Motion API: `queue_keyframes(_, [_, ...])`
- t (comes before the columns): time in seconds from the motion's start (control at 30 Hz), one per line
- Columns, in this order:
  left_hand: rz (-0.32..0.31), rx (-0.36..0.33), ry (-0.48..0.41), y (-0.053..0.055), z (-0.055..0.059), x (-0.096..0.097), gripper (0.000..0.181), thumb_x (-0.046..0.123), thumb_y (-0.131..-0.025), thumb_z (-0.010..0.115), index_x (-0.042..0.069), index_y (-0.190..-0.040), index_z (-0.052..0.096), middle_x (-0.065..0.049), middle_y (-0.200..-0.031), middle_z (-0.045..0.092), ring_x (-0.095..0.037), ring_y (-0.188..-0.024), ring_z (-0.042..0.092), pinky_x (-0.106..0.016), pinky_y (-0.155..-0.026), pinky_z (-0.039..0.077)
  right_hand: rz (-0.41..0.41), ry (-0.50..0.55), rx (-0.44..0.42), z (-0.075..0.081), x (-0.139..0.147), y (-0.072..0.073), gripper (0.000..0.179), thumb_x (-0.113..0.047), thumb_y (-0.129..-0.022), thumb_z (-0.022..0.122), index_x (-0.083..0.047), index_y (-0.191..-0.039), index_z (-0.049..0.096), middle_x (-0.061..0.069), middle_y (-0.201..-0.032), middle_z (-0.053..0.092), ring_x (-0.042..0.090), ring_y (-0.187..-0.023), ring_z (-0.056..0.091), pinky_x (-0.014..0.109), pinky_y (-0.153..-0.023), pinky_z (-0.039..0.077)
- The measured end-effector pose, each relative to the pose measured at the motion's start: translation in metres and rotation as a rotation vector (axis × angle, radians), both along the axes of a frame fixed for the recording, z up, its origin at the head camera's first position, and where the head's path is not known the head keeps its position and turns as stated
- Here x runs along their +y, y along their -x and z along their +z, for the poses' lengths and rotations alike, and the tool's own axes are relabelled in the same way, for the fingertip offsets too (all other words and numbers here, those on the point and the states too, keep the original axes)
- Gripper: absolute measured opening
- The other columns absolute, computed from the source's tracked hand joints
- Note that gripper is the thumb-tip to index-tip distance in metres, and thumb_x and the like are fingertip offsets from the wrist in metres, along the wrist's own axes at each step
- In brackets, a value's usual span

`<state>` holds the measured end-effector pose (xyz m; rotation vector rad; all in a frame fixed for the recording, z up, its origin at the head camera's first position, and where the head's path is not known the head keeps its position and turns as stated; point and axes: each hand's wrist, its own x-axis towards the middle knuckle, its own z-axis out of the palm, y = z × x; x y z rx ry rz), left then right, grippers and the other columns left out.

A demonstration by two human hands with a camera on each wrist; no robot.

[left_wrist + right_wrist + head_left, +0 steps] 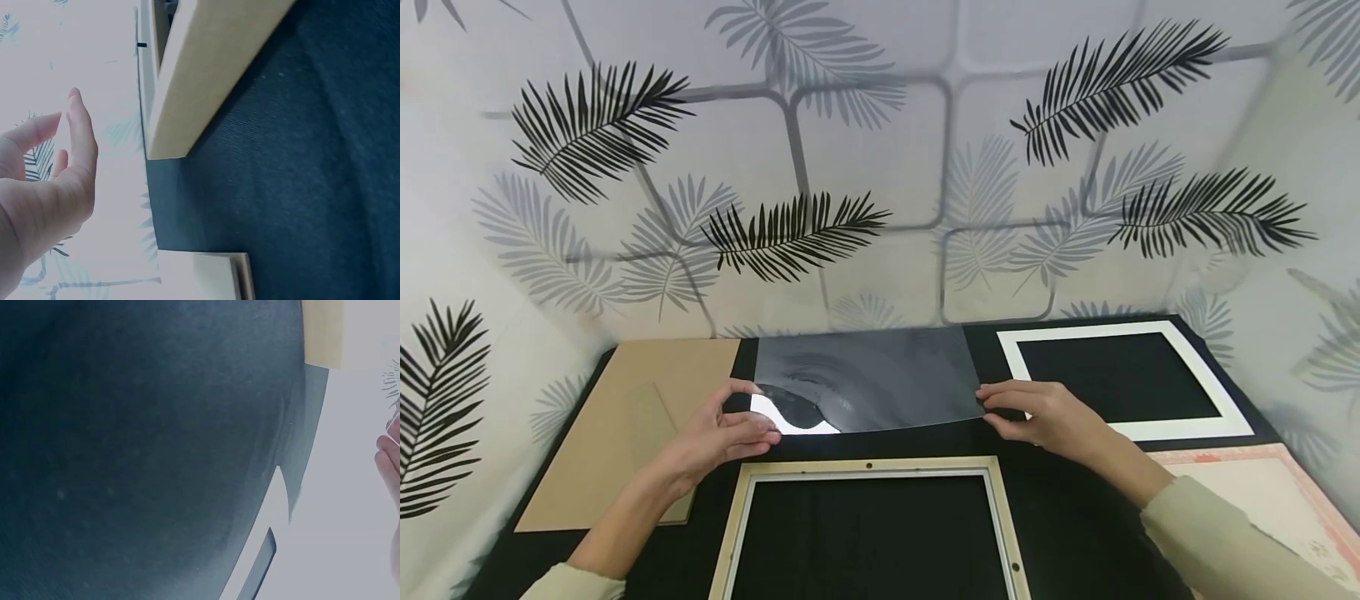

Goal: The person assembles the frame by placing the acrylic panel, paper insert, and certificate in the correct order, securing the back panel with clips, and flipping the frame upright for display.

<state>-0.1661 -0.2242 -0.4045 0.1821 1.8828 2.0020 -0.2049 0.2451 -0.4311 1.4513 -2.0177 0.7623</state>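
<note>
A clear glossy sheet [880, 375], with a bright reflection at its near left corner, is held up across the middle of the head view. My left hand [722, 429] pinches its left edge between thumb and fingers. At the opposite edge, my right hand [1045, 417] pinches it near the lower corner. Just in front lies a light wooden picture frame [868, 467] with a pale inner lip, the black cloth showing through it. The left wrist view shows my left hand [56, 181] beyond the frame's corner [206, 69]. Only part of my right hand [390, 456] enters the right wrist view.
A brown board [580, 450] lies at the left. At the back right is a white mat [1187, 429] with a rectangular opening. A cream paper with a pink border [1217, 458] lies nearer, partly behind my right sleeve [1232, 542]. Leaf-patterned fabric [880, 275] hangs behind the black-covered table.
</note>
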Motion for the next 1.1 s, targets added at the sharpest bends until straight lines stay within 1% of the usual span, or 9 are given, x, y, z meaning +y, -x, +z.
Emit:
queue_keyframes(0.2, [-0.013,0.043,-0.014,-0.001,0.007,0.000,0.050,-0.006,-0.099,0.061,0.002,-0.135,0.027,-0.024,-0.112,0.069,-0.027,-0.096,0.072,-0.039,-0.088,0.056,0.002,0.036,0.059,0.011,0.001,-0.002,0.024,-0.022,-0.101,0.062,-0.001,-0.097,0.075,0.014,-0.104,0.074,0.026,-0.086,0.074,0.022,-0.067,0.057])
queue_keyframes(0.37, [-0.028,0.094,-0.034,-0.002,0.016,0.002,0.044,-0.006,-0.099,0.061,0.005,-0.130,0.031,-0.022,-0.110,0.070,-0.026,-0.094,0.073,-0.038,-0.087,0.057,-0.022,0.090,0.038,0.019,0.004,-0.004,0.023,-0.023,-0.100,0.066,-0.001,-0.100,0.074,0.016,-0.110,0.072,0.029,-0.092,0.073,0.021,-0.079,0.056])
queue_keyframes(0.43, [-0.032,0.122,-0.039,-0.003,0.020,0.003,0.043,-0.007,-0.100,0.060,0.005,-0.129,0.030,-0.022,-0.109,0.070,-0.025,-0.094,0.073,-0.037,-0.087,0.057,-0.058,0.130,-0.031,0.020,0.004,-0.007,0.021,-0.016,-0.092,0.078,0.000,-0.104,0.073,0.018,-0.117,0.069,0.029,-0.098,0.071,0.018,-0.083,0.053])
queue_keyframes(0.5, [-0.032,0.152,-0.043,-0.003,0.023,0.004,0.042,-0.007,-0.100,0.059,0.005,-0.128,0.030,-0.023,-0.109,0.069,-0.025,-0.093,0.073,-0.037,-0.086,0.057,-0.078,0.177,-0.138,0.019,0.003,-0.009,0.031,-0.003,-0.082,0.085,0.002,-0.110,0.072,0.022,-0.126,0.064,0.029,-0.103,0.069,0.020,-0.088,0.052])
queue_keyframes(0.6, [-0.025,0.185,-0.049,-0.004,0.025,0.005,0.041,-0.007,-0.100,0.058,0.006,-0.127,0.031,-0.023,-0.107,0.069,-0.026,-0.093,0.073,-0.037,-0.086,0.057,-0.053,0.277,-0.389,0.017,0.000,-0.014,0.058,0.021,-0.070,0.082,0.010,-0.123,0.064,0.028,-0.138,0.052,0.031,-0.110,0.066,0.028,-0.091,0.053])
queue_keyframes(0.7, [-0.016,0.198,-0.046,-0.004,0.026,0.006,0.040,-0.006,-0.101,0.058,0.006,-0.127,0.031,-0.022,-0.106,0.069,-0.026,-0.093,0.073,-0.037,-0.086,0.057,-0.004,0.392,-0.655,0.017,0.000,-0.018,0.066,0.027,-0.075,0.075,0.014,-0.136,0.052,0.029,-0.144,0.046,0.032,-0.113,0.065,0.039,-0.092,0.053])
queue_keyframes(0.8, [-0.013,0.202,-0.045,-0.006,0.025,0.007,0.040,-0.006,-0.101,0.059,0.005,-0.127,0.031,-0.022,-0.106,0.069,-0.027,-0.093,0.073,-0.037,-0.085,0.057,-0.025,0.477,-0.832,0.020,0.000,-0.020,0.063,0.020,-0.084,0.071,0.012,-0.142,0.048,0.024,-0.141,0.053,0.029,-0.112,0.065,0.037,-0.090,0.055])
queue_keyframes(0.97, [-0.023,0.206,-0.057,-0.008,0.022,0.010,0.039,-0.007,-0.101,0.058,0.005,-0.126,0.030,-0.020,-0.105,0.069,-0.027,-0.093,0.073,-0.038,-0.085,0.057,-0.107,0.511,-0.948,0.027,-0.004,-0.020,0.056,0.010,-0.090,0.072,0.004,-0.142,0.054,0.020,-0.126,0.065,0.024,-0.103,0.066,0.027,-0.085,0.055])
queue_keyframes(1.1, [-0.028,0.196,-0.058,-0.009,0.019,0.011,0.039,-0.006,-0.101,0.059,0.006,-0.126,0.031,-0.021,-0.105,0.069,-0.028,-0.094,0.073,-0.040,-0.086,0.057,-0.148,0.498,-0.930,0.030,-0.005,-0.019,0.043,0.007,-0.091,0.072,0.004,-0.133,0.061,0.017,-0.109,0.069,0.021,-0.093,0.066,0.025,-0.081,0.054])
